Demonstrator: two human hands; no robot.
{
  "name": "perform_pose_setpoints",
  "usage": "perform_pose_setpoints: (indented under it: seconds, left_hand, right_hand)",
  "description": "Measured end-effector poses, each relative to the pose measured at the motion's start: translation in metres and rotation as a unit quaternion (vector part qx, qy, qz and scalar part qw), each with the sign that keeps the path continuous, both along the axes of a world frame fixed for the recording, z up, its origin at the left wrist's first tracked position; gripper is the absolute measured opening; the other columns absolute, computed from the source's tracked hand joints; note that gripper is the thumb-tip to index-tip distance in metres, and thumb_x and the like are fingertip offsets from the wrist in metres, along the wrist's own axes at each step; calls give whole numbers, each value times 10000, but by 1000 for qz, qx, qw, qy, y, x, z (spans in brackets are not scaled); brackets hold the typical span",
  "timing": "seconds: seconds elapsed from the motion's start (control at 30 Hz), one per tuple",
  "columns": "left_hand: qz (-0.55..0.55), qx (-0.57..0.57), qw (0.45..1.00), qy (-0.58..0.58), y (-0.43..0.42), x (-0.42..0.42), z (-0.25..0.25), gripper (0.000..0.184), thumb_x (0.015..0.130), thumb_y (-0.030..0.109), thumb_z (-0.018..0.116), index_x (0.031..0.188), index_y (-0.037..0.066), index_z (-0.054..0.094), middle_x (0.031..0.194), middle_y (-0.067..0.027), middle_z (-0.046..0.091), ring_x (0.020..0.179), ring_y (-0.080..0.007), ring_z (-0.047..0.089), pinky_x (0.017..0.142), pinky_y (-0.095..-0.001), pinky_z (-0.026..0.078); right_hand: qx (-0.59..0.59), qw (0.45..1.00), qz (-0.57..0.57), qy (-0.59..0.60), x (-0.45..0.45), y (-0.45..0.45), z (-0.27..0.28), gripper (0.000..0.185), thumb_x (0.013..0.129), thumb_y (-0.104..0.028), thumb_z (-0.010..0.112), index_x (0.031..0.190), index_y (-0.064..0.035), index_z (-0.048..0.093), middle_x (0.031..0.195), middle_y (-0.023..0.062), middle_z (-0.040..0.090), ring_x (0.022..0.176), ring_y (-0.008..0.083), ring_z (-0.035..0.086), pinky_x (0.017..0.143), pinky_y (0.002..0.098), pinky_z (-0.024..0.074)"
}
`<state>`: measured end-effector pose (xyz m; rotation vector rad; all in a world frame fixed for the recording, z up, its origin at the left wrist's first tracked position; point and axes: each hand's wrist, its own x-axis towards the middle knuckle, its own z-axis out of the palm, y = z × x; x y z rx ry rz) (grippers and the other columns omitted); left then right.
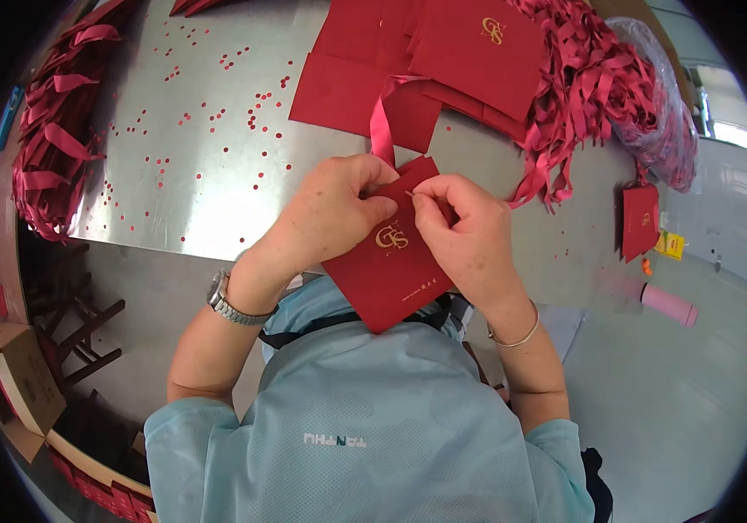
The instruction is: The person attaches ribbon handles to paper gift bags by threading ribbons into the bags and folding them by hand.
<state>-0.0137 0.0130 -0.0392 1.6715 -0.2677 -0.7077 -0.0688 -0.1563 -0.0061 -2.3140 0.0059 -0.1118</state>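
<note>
Gripping bag (pixel 391 275) in left hand (pixel 330 209) and right hand (pixel 469 222) by worktop's near edge (pixel 164 244). Could crease if pulled unevenly.

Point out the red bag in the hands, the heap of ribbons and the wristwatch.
Red bag (pixel 387 268): head view, front face, just below the gold logo.
Heap of ribbons (pixel 576 91): head view, middle of the tangle.
Wristwatch (pixel 218 288): head view, its case.

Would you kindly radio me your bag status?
Left hand holding gold-lettered red paper bag; right hand pinched at its upper part. Pink ribbon just beyond. Stacked red bags ahead, hands unobstructed.
</note>
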Motion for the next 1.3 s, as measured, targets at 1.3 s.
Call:
perform_pose_setpoints:
  seconds: [1.3]
  left_hand:
    - [9, -33, 998, 53, 3, 1, 1, 186, 844, 42, 634, 1010, -34, 669, 843, -116, 688, 784, -171, 641, 732, -302, 506]
  right_hand:
    - [-7, 995, 85, -42, 0, -9, 3, 65, 837, -23, 658, 886, -28, 616, 774, 122, 636, 686, 284, 624, 625, 359, 502]
